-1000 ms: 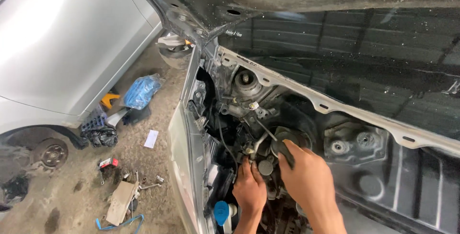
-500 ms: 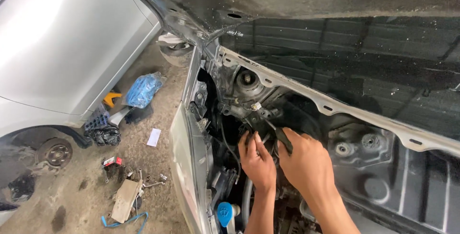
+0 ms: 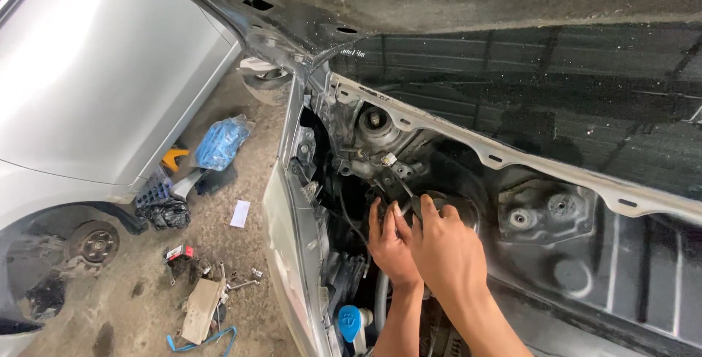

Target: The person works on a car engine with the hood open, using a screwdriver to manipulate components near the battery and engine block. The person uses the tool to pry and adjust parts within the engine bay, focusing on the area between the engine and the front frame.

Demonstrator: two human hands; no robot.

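A dark round part (image 3: 446, 207) sits low in the engine bay, at about 5 o'clock from the strut tower top (image 3: 376, 124), and both hands are pressed against it side by side. The right hand (image 3: 447, 255) lies over its near edge, fingers curled down onto it; whether they actually clasp it cannot be told, since the palm hides the contact. The left hand (image 3: 391, 244) touches the right at 9 o'clock, fingers spread and reaching up toward a tangle of thin lines and brackets (image 3: 384, 167); its hold is likewise hidden. At 7 o'clock from the hands stands a blue filler cap (image 3: 349, 323). At 3 o'clock, a bare engine mount (image 3: 537, 214) is bolted to the bay wall. Well apart at 9 o'clock, the dirt floor holds a blue plastic bag (image 3: 221, 142), a scrap of cardboard (image 3: 200, 310), and a silver car (image 3: 88, 86).
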